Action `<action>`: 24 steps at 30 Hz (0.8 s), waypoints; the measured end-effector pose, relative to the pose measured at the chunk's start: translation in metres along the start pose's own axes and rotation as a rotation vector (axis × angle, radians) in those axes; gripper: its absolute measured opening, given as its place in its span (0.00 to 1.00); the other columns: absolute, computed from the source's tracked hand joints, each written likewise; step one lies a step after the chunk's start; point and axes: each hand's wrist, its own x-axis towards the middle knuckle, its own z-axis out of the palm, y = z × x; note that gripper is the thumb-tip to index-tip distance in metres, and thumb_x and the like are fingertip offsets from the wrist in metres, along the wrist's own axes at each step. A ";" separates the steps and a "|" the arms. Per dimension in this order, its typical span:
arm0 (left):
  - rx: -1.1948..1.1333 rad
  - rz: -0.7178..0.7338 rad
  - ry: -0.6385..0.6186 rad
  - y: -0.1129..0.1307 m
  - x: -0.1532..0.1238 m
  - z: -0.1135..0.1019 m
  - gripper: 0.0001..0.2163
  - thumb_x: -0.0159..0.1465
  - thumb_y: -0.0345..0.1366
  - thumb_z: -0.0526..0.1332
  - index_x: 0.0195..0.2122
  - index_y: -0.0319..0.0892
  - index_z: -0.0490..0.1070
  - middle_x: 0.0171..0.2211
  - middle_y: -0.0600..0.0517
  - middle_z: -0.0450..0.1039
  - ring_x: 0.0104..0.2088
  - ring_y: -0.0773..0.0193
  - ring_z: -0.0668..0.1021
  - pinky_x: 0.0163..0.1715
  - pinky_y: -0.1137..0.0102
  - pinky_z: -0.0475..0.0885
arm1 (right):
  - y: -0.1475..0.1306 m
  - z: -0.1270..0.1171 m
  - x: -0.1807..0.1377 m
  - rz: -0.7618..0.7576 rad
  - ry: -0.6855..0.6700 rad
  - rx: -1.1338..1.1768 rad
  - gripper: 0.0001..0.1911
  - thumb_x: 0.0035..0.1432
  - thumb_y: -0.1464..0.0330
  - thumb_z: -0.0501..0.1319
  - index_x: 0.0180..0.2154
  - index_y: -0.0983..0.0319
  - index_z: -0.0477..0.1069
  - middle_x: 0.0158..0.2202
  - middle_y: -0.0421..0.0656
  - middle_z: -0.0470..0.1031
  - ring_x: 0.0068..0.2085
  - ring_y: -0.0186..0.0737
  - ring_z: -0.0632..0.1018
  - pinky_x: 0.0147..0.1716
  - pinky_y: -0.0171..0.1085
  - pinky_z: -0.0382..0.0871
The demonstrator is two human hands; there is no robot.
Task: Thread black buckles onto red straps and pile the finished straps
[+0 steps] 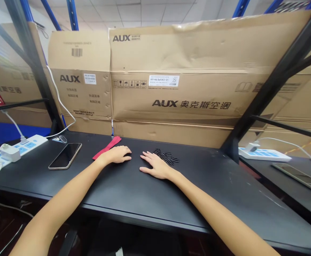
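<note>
My left hand (116, 154) lies palm down on the black tabletop (198, 192), its fingers close together, and covers part of a red fabric strip (107, 146). The hand does not appear to grip the strip. My right hand (155, 165) rests flat on the table with its fingers spread. Just beyond its fingertips lies a small heap of black loop-shaped pieces (166, 156), their material too small to tell.
A smartphone (65, 155) lies left of my left hand, beside a white power strip (19, 151) with a plugged-in charger. Large AUX cardboard boxes (171, 92) stand along the table's back edge. Dark rack uprights rise on both sides, and another power strip (262, 154) sits at right.
</note>
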 end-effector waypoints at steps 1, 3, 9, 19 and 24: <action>0.039 -0.062 0.007 -0.003 -0.003 -0.006 0.18 0.63 0.46 0.52 0.49 0.43 0.70 0.50 0.44 0.69 0.52 0.55 0.71 0.54 0.64 0.61 | 0.000 0.000 0.000 -0.002 0.005 -0.003 0.39 0.56 0.42 0.47 0.61 0.58 0.56 0.65 0.46 0.51 0.65 0.49 0.51 0.62 0.49 0.43; 0.162 -0.262 0.028 -0.008 -0.010 -0.015 0.14 0.62 0.41 0.55 0.44 0.40 0.72 0.47 0.40 0.70 0.49 0.51 0.73 0.50 0.61 0.64 | 0.001 0.000 -0.001 -0.004 0.016 -0.010 0.38 0.56 0.43 0.47 0.61 0.58 0.57 0.64 0.46 0.52 0.65 0.49 0.52 0.62 0.49 0.44; 0.337 -0.657 -0.038 -0.017 -0.022 -0.024 0.15 0.61 0.38 0.55 0.46 0.36 0.69 0.44 0.35 0.70 0.44 0.45 0.75 0.43 0.54 0.68 | -0.003 0.000 -0.003 0.000 0.076 -0.080 0.36 0.57 0.44 0.46 0.58 0.59 0.61 0.62 0.48 0.57 0.62 0.52 0.56 0.60 0.49 0.48; 0.331 -0.628 -0.068 -0.015 -0.025 -0.022 0.15 0.57 0.25 0.55 0.46 0.35 0.67 0.42 0.36 0.70 0.43 0.49 0.76 0.42 0.59 0.69 | -0.018 0.007 -0.005 0.249 0.187 -0.270 0.34 0.58 0.45 0.45 0.47 0.64 0.69 0.54 0.59 0.62 0.54 0.63 0.62 0.46 0.58 0.59; 0.248 -0.593 0.062 -0.014 -0.018 -0.030 0.14 0.60 0.29 0.53 0.48 0.36 0.66 0.44 0.37 0.68 0.43 0.51 0.76 0.44 0.60 0.69 | -0.017 0.006 -0.005 0.177 0.210 -0.287 0.29 0.60 0.47 0.47 0.45 0.63 0.70 0.53 0.57 0.64 0.53 0.59 0.64 0.47 0.54 0.61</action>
